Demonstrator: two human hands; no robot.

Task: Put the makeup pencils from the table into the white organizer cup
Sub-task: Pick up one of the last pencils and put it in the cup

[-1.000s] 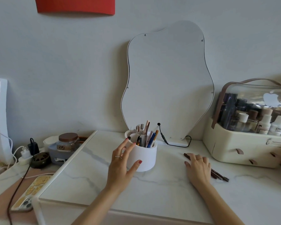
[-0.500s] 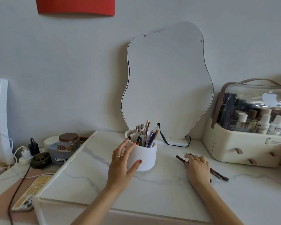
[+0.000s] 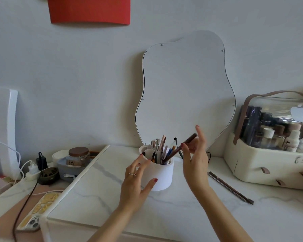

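Right hand pinching a brown makeup pencil, lower tip seemingly already inside the white organizer cup; left hand spread, steadying the cup wall. Best to tilt upright, slide between standing tools, then release. Two more pencils lying right on open counter, well clear of the edge.

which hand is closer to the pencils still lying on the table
Right. The right hand hovers just left of the pencils on the table, slipping a brown pencil into the white cup. The left hand is beyond the cup, touching its far side.
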